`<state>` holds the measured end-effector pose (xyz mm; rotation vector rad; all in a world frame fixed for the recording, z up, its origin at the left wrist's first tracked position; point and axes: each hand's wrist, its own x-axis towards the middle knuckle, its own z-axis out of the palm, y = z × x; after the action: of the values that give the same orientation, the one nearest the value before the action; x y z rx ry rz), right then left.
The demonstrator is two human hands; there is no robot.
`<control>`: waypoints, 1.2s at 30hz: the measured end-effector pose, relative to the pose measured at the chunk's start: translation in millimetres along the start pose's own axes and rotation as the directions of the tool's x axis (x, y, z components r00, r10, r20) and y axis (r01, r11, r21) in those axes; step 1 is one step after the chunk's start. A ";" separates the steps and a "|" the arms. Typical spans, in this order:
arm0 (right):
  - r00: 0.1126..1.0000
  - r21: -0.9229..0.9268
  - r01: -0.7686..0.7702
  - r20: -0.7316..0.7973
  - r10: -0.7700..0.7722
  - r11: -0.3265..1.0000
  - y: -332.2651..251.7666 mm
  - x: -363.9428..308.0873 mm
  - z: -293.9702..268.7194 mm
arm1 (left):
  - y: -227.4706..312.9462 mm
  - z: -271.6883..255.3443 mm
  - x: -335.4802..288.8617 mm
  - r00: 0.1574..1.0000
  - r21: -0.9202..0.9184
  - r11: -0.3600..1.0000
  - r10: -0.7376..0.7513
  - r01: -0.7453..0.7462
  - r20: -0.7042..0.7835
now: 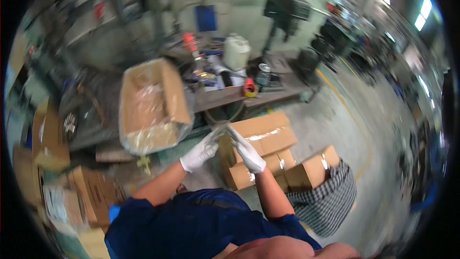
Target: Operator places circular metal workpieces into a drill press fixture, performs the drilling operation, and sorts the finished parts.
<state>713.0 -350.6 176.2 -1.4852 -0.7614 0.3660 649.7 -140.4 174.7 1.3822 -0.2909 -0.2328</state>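
Note:
Both my hands wear white gloves and reach forward at the middle of the view, palms facing each other. My left hand (202,152) points its stretched fingers forward and inward. My right hand (246,149) mirrors it with straight fingers, in front of a sealed cardboard box (270,134). The fingertips come close together near the bench edge; blur there hides any small thing between them. To the left of my left hand, an open cardboard box (173,93) lined with clear plastic stands on the dark workbench (218,98).
On the bench are a white jug (236,52), a tape dispenser (249,88), a clear bottle (263,75) and a drill-press-like machine (286,12). More cartons (306,170) stand at right beside checked cloth (326,201). Other cartons (93,194) are stacked at left.

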 end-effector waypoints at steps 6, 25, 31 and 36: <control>0.796 0.087 -0.107 0.604 0.033 0.990 4.3 43.1 64.9 | 0.1 -14.1 -38.7 0.999 0.007 0.999 -0.039 0.039 -0.023; 0.719 -0.426 0.245 0.683 0.131 0.871 -23.0 209.8 220.9 | 30.4 -229.7 -196.2 0.769 0.365 0.918 0.122 0.152 -0.627; 0.779 -0.296 -0.289 0.481 0.403 0.911 6.1 208.8 193.0 | -39.3 -277.8 -360.1 0.134 0.005 0.776 -0.103 0.631 -0.986; 0.658 -0.392 -0.187 0.631 0.411 0.901 27.1 236.3 204.4 | -122.1 -233.3 -464.4 -0.366 -0.494 0.594 -0.332 0.635 -0.869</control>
<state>756.2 -40.1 186.8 -1.7732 -1.2117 1.1800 291.8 207.9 -13.9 1.4315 1.8284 0.1773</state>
